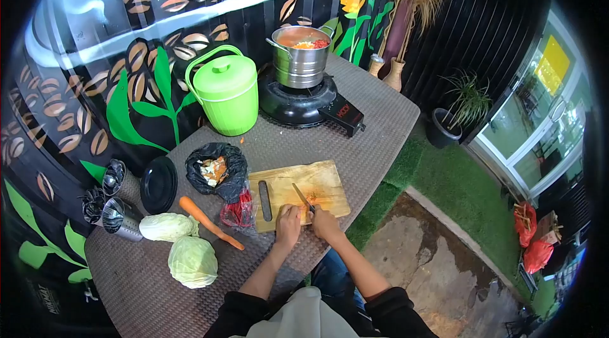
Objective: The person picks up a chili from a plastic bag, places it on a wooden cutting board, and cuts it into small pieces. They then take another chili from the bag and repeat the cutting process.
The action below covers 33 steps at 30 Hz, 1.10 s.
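My right hand [325,224] is closed round the handle of a kitchen knife [301,194], its blade pointing away over the wooden cutting board [330,179]. Beside it, at the board's near edge, my left hand [288,226] has its fingers curled together; whatever they hold is hidden. Small orange bits and stains lie on the board around the blade. To the left are a long whole carrot [209,222], a round cabbage [193,262] and a longer pale cabbage [168,227]. A black plastic bag [235,163] holding peelings sits just past the board's left side, with a red plastic packet [237,211] below it.
A steel pot [301,62] with chopped orange and red food stands on a portable stove [298,102] at the back. Left of it is a green lidded bucket [229,97]. Black plates [158,185] and metal utensil holders [122,218] stand at the table's left edge.
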Each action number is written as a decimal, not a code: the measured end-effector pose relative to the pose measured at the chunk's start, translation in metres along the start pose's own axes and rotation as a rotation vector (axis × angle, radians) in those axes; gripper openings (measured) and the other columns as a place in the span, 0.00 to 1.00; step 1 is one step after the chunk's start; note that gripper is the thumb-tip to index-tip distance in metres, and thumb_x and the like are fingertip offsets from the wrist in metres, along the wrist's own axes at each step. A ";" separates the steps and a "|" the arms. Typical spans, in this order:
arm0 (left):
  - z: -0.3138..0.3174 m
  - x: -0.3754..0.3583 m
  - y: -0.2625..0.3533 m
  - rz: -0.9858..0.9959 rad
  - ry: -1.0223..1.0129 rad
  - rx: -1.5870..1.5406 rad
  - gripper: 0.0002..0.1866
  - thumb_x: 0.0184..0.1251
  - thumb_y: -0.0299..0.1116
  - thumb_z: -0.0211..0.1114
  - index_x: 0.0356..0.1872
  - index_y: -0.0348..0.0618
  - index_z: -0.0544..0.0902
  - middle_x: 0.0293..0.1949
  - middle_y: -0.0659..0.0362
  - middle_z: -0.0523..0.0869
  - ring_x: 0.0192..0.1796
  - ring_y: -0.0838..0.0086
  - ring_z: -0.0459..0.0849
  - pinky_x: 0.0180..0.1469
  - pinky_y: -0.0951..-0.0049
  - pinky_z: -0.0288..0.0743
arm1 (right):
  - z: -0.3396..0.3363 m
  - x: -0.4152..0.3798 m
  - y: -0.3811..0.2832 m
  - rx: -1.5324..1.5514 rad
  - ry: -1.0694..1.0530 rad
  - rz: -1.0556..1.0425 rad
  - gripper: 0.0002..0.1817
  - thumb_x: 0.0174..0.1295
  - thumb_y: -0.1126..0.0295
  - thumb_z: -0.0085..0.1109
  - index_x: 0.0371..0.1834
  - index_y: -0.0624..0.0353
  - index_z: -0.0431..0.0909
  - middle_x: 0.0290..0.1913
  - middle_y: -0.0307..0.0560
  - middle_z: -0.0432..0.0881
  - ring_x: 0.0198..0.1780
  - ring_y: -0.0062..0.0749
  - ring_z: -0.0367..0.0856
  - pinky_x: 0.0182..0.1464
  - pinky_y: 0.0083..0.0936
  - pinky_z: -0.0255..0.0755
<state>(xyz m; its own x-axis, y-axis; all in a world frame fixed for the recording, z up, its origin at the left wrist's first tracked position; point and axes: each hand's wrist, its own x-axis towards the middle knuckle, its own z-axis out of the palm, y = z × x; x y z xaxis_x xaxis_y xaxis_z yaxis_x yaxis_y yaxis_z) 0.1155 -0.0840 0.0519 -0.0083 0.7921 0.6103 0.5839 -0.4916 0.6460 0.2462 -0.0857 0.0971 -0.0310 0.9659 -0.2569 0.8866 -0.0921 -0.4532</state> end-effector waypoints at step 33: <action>-0.004 -0.004 0.002 0.022 -0.026 0.131 0.06 0.57 0.25 0.64 0.29 0.41 0.73 0.29 0.50 0.78 0.36 0.55 0.79 0.37 0.58 0.74 | 0.017 -0.022 -0.007 0.040 0.069 0.078 0.20 0.69 0.55 0.46 0.46 0.65 0.69 0.35 0.68 0.82 0.41 0.62 0.83 0.46 0.52 0.75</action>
<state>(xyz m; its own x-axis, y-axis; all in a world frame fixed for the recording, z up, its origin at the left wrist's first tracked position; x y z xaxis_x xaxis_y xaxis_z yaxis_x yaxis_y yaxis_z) 0.1129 -0.0898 0.0524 0.0255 0.7914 0.6107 0.6848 -0.4589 0.5661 0.2326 -0.1103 0.0918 0.0701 0.9697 -0.2341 0.8659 -0.1757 -0.4684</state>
